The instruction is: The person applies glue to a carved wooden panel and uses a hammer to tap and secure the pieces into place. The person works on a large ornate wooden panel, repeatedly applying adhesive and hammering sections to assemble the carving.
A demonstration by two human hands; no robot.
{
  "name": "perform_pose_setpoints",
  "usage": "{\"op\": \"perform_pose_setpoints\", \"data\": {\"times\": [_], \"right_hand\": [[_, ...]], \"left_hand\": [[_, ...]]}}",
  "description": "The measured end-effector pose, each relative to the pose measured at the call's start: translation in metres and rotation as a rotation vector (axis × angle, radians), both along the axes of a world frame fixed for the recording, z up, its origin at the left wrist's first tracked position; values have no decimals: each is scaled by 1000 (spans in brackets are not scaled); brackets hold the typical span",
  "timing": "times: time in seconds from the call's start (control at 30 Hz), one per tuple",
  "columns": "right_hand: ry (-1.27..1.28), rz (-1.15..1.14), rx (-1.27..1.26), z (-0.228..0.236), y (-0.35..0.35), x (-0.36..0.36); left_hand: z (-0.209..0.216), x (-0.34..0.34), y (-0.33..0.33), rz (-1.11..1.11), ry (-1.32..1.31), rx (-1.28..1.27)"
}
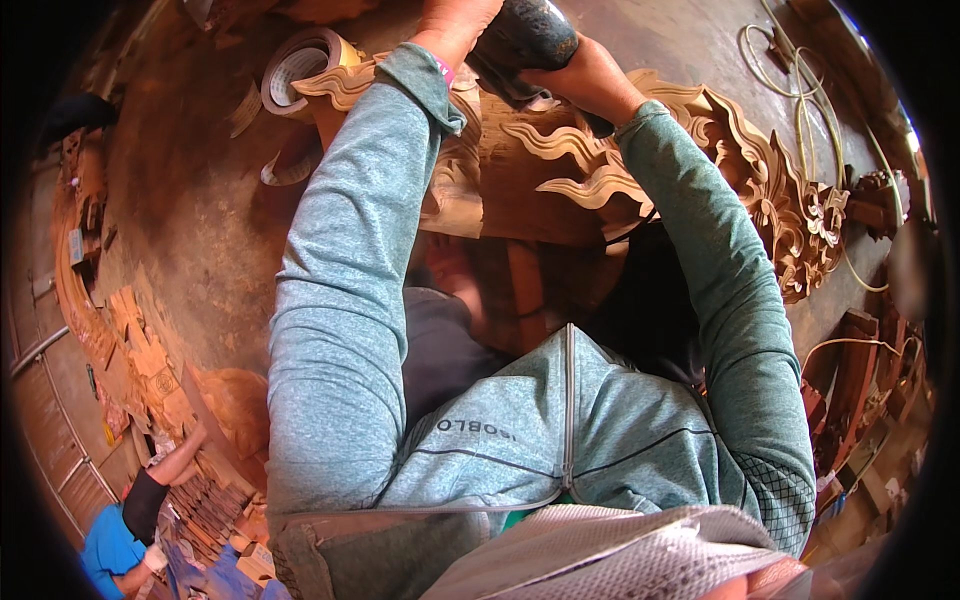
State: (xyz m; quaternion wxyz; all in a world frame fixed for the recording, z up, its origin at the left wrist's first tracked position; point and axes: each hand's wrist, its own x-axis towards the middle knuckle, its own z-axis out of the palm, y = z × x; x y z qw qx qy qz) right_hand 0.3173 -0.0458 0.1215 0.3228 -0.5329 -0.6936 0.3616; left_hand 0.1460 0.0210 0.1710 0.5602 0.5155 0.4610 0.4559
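Note:
My right hand [590, 82] is closed round a dark, worn power tool [540, 35] at the upper edge. Right against the tool is my left hand [455, 22], its fingers cut off by the picture's edge, so their grip does not show. Below the tool lies a carved wooden panel [520, 165] with flame-like, wavy pieces [600, 185]. More dense scrollwork carving [765, 190] spreads to the right beyond my right forearm. The tool's working end is hidden.
A roll of tape [300, 72] lies left of the carving. Cables or hoses [805, 85] loop over the floor at the right. Wooden offcuts [865, 400] are piled at the lower right. At the lower left, another person in blue [115, 550] reaches toward wood pieces [150, 375].

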Motion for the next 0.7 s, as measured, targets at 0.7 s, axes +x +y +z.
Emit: {"op": "perform_pose_setpoints", "data": {"times": [0.7], "right_hand": [[-139,-114,169,-10,6,49]], "left_hand": [[-13,45,9,14,110,246]]}}
